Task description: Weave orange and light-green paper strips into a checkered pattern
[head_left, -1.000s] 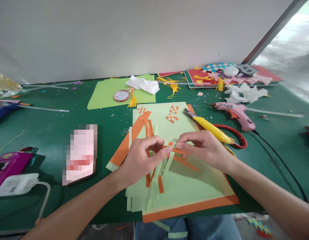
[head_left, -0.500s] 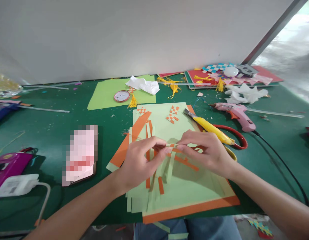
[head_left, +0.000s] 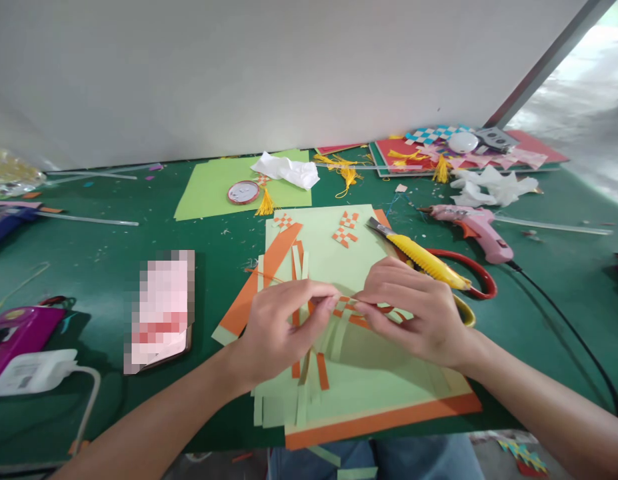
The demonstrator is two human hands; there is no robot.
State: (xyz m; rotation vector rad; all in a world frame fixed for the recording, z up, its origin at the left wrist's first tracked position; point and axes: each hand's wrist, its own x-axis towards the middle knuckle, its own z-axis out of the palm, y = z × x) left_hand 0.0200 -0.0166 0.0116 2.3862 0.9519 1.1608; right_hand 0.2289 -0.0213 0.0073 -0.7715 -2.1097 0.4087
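Between my hands is a small weave of orange and pale green paper strips, with strip ends trailing below it. My left hand pinches its left side between thumb and forefinger. The right side is pinched by my right hand, whose curled fingers partly hide the strips. Underneath lies a pale green paper sheet with orange paper showing at its edges. Loose orange and green strips lie under and beside my left hand. Finished-looking small checkered pieces rest higher on the sheet.
A yellow utility knife and red-handled scissors lie beyond my right hand. Farther right is a pink glue gun with a black cord. A phone is at left. Tissue, tassels and paper line the back of the green table.
My hands have tilted the weave, so more of its orange and green checks show. Both hands keep pinching it, with slight shifts of the fingers.
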